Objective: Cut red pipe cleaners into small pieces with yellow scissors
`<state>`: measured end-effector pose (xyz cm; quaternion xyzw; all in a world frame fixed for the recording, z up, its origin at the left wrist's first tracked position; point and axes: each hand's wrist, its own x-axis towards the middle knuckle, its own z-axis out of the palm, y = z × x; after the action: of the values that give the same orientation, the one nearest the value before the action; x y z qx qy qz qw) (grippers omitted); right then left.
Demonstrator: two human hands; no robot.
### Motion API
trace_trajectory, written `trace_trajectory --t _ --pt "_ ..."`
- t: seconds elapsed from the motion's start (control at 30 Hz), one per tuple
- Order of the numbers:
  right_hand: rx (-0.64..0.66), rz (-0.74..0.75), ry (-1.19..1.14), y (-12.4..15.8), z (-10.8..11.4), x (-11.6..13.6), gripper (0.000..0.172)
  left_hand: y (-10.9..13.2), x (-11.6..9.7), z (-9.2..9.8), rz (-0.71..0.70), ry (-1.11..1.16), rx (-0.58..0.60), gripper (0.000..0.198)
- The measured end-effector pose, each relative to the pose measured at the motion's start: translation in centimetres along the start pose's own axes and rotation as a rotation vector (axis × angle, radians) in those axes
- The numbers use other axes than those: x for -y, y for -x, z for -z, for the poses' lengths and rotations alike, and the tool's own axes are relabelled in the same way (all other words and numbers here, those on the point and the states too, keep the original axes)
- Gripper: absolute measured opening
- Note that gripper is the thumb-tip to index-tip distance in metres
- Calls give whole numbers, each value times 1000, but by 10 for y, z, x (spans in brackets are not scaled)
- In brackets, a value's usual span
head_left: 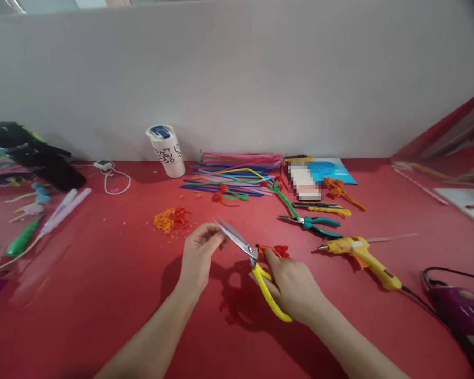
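Observation:
My right hand grips yellow-handled scissors, blades closed and pointing up-left, together with a small red and orange pipe-cleaner piece. My left hand is pinched at the blade tips; whatever it holds is too small to make out. Both hands hover above the red table. A little heap of orange and red trimmings lies just beyond the left hand.
Behind lie a bundle of coloured pipe cleaners, a white cup, teal pliers, a yellow glue gun with its cord, and a purple device. Left are a green tool and a white cable.

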<state>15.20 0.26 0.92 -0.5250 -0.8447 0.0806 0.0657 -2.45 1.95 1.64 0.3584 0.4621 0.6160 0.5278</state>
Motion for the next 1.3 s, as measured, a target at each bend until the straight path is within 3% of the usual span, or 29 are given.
trace_trajectory --t 1.3 --pt "8 21 123 0 -3 -3 44 -1 -2 1 28 86 -28 4"
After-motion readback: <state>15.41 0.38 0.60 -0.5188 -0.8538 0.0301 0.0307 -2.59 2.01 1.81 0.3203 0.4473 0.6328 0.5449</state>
